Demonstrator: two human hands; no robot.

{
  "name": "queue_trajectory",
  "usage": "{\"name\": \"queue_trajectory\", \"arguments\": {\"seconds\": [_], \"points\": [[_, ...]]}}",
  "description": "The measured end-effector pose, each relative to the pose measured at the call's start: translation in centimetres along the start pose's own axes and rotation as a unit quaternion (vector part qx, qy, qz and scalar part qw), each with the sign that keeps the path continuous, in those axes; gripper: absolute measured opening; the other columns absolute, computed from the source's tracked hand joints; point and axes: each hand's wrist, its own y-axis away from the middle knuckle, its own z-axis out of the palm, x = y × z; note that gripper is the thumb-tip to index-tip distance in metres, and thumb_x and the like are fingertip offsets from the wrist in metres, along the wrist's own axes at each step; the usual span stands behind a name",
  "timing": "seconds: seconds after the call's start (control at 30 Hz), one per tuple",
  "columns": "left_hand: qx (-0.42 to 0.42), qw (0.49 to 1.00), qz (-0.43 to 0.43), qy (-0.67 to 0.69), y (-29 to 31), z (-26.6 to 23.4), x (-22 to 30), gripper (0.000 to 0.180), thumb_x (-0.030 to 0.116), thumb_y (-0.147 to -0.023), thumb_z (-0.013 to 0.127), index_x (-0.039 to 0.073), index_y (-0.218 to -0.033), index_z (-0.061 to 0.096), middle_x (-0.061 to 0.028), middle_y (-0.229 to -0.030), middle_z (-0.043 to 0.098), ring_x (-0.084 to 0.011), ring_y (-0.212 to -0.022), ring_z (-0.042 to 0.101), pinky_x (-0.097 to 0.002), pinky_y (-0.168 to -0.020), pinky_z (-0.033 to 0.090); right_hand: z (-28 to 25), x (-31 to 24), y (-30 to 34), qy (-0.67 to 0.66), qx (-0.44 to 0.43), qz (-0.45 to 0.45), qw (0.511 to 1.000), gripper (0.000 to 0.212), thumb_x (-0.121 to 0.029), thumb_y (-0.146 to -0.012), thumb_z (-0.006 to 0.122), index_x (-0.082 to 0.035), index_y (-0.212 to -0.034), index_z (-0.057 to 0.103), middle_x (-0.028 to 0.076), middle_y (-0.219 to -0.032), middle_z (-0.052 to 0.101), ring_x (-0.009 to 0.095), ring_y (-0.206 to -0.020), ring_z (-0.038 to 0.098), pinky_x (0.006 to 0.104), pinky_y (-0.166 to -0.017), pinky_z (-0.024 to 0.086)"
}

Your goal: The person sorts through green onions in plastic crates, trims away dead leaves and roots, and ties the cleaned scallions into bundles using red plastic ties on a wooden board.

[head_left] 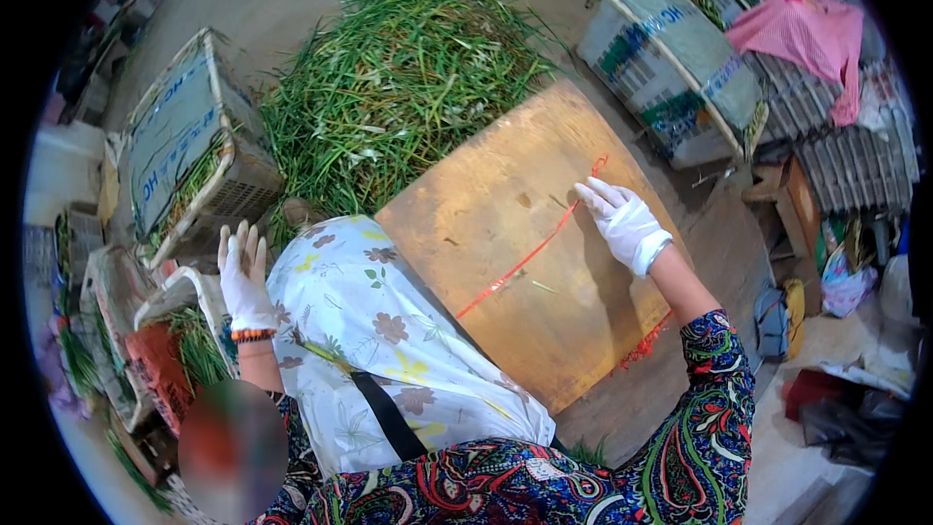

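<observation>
A thin red plastic string runs slantwise across a worn yellowish wooden board in front of me. My right hand, in a white glove, is at the string's far end, with its fingers closed together on it and a short tail sticking out beyond. My left hand, gloved too, is raised off to the left with fingers stretched apart, holding nothing. It is near a white crate of green stalks. A pale flowered apron covers my lap beside the board. A small green scrap lies on the board.
Behind the board rises a big heap of green stalks. Wrapped crates stand at the left and right. A bundle of red strings hangs at the board's near right edge. Pink checked cloth drapes over grey crates.
</observation>
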Motion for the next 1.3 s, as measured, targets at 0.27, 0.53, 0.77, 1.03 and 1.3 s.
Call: {"name": "queue_trajectory", "arguments": {"seconds": [0.27,0.53,0.77,1.03,1.3], "points": [[-0.005,0.997,0.045,0.059,3.5,-8.8,2.6,0.046,0.019,-0.090,0.048,0.000,-0.130,0.033,-0.0186,-0.126,0.044,-0.0259,-0.115,0.046,-0.0360,-0.098,0.037,-5.1,-7.0,-4.6,-0.098,-0.066,0.057,0.991,0.045,-0.007,-0.081,0.047,-0.006,-0.126,0.044,0.015,-0.121,0.052,0.031,-0.105,0.052,0.0355,-0.089,0.043],[-0.249,0.879,0.013,0.406,9.2,-1.5,6.2,0.052,0.037,-0.093,0.035,0.004,-0.134,0.032,-0.0172,-0.127,0.045,-0.0278,-0.119,0.042,-0.0378,-0.103,0.031,-1.9,-38.0,-14.9,-0.819,-0.265,0.007,0.510,0.079,-0.041,-0.080,0.061,-0.008,-0.139,0.021,0.008,-0.136,0.035,0.025,-0.124,0.036,0.0404,-0.101,0.029],[-0.085,0.786,0.158,0.591,9.7,-13.5,10.7,0.053,0.043,-0.092,0.036,0.014,-0.137,0.029,-0.0120,-0.122,0.051,-0.0248,-0.117,0.046,-0.0387,-0.103,0.032,-1.2,-55.4,-13.2,-0.746,-0.427,-0.034,0.510,0.060,-0.040,-0.090,0.047,-0.005,-0.135,0.029,0.012,-0.130,0.041,0.024,-0.118,0.042,0.0354,-0.100,0.033],[0.031,0.921,0.076,0.380,7.7,-28.8,7.3,0.048,0.032,-0.092,0.042,0.003,-0.129,0.039,-0.0135,-0.108,0.059,-0.0256,-0.105,0.055,-0.0364,-0.098,0.038,3.5,-62.6,-22.2,-0.196,-0.415,-0.432,0.776,0.036,-0.024,-0.088,0.046,-0.001,-0.115,0.051,0.023,-0.107,0.057,0.038,-0.103,0.052,0.0381,-0.088,0.040],[0.415,0.894,-0.067,0.154,9.7,-49.8,0.6,0.033,0.014,-0.086,0.053,0.001,-0.117,0.050,-0.0146,-0.105,0.061,-0.0203,-0.092,0.060,-0.0301,-0.082,0.048,14.2,-68.2,-31.6,0.166,-0.278,-0.693,0.644,0.068,-0.027,-0.072,0.064,-0.012,-0.132,0.036,0.017,-0.119,0.051,0.033,-0.116,0.044,0.0388,-0.093,0.039]]}}
